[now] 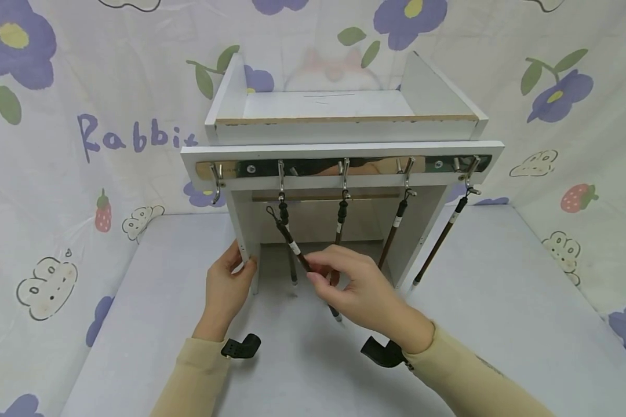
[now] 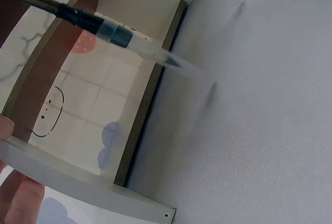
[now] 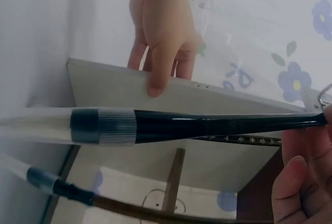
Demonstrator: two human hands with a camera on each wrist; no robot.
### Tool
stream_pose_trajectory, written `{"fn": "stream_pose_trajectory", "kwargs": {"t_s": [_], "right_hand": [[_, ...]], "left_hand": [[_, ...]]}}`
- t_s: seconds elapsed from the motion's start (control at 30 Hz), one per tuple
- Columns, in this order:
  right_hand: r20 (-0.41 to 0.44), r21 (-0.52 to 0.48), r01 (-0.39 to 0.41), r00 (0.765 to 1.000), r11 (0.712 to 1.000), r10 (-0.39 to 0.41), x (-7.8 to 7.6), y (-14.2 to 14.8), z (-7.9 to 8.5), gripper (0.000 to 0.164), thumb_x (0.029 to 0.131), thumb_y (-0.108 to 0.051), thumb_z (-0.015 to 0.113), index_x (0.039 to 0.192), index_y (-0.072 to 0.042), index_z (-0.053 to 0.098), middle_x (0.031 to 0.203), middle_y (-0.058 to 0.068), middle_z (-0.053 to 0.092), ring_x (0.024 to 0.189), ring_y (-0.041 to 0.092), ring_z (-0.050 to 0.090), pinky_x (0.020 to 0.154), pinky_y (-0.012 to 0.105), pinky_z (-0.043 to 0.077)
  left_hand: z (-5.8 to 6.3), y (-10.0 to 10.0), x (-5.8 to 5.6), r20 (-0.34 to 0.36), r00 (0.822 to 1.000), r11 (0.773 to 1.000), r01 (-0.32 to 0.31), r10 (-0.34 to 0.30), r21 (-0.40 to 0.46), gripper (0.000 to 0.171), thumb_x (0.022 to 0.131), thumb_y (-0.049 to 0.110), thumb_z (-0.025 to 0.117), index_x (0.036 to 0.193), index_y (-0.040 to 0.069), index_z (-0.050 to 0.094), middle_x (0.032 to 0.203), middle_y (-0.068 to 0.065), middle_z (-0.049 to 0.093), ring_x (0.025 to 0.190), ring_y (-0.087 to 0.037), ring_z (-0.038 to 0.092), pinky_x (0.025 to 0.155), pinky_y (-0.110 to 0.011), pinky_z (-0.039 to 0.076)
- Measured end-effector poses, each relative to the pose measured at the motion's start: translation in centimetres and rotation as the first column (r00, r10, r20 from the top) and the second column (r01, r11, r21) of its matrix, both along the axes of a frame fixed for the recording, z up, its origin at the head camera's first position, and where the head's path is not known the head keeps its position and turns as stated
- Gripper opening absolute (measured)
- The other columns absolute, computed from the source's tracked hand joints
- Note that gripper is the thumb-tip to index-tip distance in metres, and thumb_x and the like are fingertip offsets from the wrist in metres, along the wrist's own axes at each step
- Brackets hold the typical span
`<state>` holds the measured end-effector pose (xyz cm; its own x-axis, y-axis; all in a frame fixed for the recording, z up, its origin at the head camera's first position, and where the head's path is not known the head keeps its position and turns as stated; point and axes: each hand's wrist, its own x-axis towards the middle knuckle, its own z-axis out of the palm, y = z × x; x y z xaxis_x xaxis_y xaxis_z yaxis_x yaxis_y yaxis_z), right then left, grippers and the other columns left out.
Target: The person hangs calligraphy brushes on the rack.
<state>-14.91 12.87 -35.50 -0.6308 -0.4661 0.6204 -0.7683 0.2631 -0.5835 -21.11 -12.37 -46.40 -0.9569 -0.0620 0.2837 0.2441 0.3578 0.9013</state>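
Note:
My right hand [image 1: 360, 284] pinches the dark handle of a calligraphy brush [image 1: 294, 246] between thumb and fingers. The brush leans up to the left, its cord loop free in front of the rack. In the right wrist view, its pale bristle end [image 3: 36, 125] has a clear plastic cover. My left hand [image 1: 229, 286] grips the left side panel [image 1: 242, 231] of the white rack, thumb on the inner face, fingers outside. Several other brushes [image 1: 440, 246] hang by their loops from hooks on the metal strip [image 1: 370, 167]. The leftmost hook [image 1: 217, 184] carries nothing.
The rack's open white shelf [image 1: 344, 132] stands above the hook strip. A pale cloth [image 1: 501, 324] covers the table beneath. Behind hangs a curtain [image 1: 151, 69] printed with flowers and rabbits. Black camera mounts [image 1: 242, 346] are worn on both wrists.

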Motion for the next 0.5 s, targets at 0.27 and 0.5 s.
{"fn": "stream_pose_trajectory", "kwargs": {"t_s": [0.27,0.5], "right_hand": [[-0.022,0.049,0.003,1.000,0.999,-0.002,-0.7,-1.5,0.5,0.023,0.092,-0.007,0.063,0.114,-0.007,0.068,0.090,-0.005,0.061,0.077,0.009,0.053,0.060,0.022,0.048],[-0.003,0.083,0.003,1.000,0.997,-0.003,-1.3,-2.8,1.0,0.024,0.093,-0.009,0.062,0.116,-0.009,0.068,0.088,-0.007,0.059,0.073,0.012,0.052,0.058,0.021,0.044]], "left_hand": [[0.2,0.2,0.1,0.009,1.000,1.000,-0.004,0.004,-0.003,0.051,0.095,0.020,0.060,0.145,0.022,0.047,0.130,-0.006,0.060,0.120,-0.026,0.055,0.089,-0.034,0.052],[0.1,0.2,0.1,0.006,1.000,1.000,-0.022,0.022,-0.010,0.050,0.095,0.019,0.061,0.144,0.021,0.049,0.129,-0.006,0.060,0.119,-0.026,0.056,0.089,-0.035,0.053]]}}
